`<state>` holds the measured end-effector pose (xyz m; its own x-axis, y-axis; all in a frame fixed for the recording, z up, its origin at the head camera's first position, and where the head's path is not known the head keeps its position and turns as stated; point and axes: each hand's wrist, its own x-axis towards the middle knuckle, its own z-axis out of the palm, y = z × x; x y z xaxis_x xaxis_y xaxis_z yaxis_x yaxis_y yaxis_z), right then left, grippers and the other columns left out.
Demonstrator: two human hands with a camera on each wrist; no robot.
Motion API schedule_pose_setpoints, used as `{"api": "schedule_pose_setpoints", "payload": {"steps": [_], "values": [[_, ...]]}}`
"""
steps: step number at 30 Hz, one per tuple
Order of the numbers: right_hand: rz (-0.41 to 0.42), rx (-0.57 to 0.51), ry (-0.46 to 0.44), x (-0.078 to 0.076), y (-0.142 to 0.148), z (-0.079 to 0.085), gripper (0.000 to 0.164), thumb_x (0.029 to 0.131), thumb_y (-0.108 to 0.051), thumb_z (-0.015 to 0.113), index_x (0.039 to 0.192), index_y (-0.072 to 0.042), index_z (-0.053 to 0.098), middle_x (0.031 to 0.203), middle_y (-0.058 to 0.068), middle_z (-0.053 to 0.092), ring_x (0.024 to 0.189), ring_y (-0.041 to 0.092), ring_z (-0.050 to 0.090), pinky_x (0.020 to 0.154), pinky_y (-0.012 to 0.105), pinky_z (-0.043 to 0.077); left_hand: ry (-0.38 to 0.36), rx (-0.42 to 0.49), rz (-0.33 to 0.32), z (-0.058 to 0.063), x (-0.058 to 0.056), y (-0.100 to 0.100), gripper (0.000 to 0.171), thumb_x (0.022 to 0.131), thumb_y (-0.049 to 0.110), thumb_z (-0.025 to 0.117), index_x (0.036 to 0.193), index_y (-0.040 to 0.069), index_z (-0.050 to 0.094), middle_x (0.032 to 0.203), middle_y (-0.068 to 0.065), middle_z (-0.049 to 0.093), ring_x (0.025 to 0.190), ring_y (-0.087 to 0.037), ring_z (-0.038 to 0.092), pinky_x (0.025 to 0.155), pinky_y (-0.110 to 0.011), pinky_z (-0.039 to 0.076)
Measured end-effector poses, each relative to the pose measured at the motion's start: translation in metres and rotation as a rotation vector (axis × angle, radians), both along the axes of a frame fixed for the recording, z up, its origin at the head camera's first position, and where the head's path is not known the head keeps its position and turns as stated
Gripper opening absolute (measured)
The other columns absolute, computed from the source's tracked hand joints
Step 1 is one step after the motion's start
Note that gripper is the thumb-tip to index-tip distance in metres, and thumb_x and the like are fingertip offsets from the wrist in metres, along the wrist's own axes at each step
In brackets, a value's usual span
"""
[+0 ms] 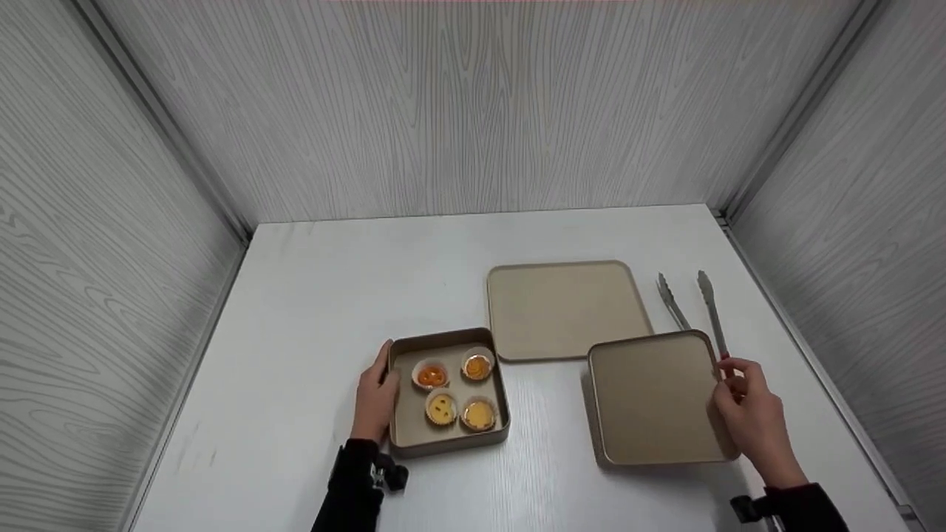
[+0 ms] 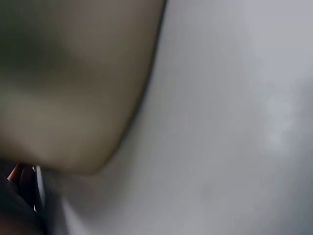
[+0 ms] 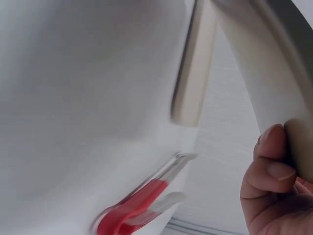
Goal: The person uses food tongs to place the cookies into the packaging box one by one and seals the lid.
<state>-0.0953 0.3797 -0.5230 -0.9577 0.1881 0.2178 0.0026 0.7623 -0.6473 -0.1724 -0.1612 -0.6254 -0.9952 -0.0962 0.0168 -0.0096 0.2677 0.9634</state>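
On the left of the table sits a square gold-brown baking pan (image 1: pixel 410 432) holding several small tarts (image 1: pixel 479 415) in paper cups, some orange-topped and some yellow. My left hand (image 1: pixel 375 403) grips its left side, thumb near the rim. My right hand (image 1: pixel 750 414) pinches the right edge of a second square pan (image 1: pixel 658 399), which is held tilted above the table with nothing on its visible face. In the right wrist view, thumb and fingers (image 3: pixel 279 171) close on that pan's edge. The left wrist view shows mostly a blurred pan wall (image 2: pixel 83 98).
A flat rectangular gold tray (image 1: pixel 569 310) lies behind the two pans. Metal tongs (image 1: pixel 711 303) with red handles (image 3: pixel 129 210) lie at the right, partly hidden by the second pan and my right hand. Grey wood-grain panels (image 1: pixel 473 111) enclose the back and sides.
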Motion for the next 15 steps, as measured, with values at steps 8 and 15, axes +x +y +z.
{"api": "schedule_pose_setpoints", "payload": {"steps": [8, 15], "values": [[0.007, -0.114, 0.085, -0.015, -0.029, 0.021, 0.030, 0.100, -0.006, 0.051, 0.131, -0.004, 0.053, 0.096, 0.019, 0.073, 0.074, 0.005, 0.059, 0.066, 0.015, 0.045, -0.104, 0.080, 0.035, 0.012, 0.005, -0.003, 0.059, 0.109, 0.040, 0.040, 0.164, 0.021, 0.028, 0.164, -0.009, 0.035, 0.153, -0.029, 0.028, 0.123, -0.047, 0.022], [0.061, -0.249, 0.122, -0.035, -0.061, 0.032, 0.031, 0.101, -0.005, 0.051, 0.132, -0.004, 0.052, 0.100, 0.020, 0.073, 0.075, 0.005, 0.060, 0.069, 0.015, 0.046, -0.091, 0.066, 0.065, 0.030, 0.006, -0.007, 0.059, 0.109, 0.039, 0.042, 0.162, 0.013, 0.034, 0.162, -0.009, 0.039, 0.153, -0.026, 0.028, 0.123, -0.042, 0.022]]}}
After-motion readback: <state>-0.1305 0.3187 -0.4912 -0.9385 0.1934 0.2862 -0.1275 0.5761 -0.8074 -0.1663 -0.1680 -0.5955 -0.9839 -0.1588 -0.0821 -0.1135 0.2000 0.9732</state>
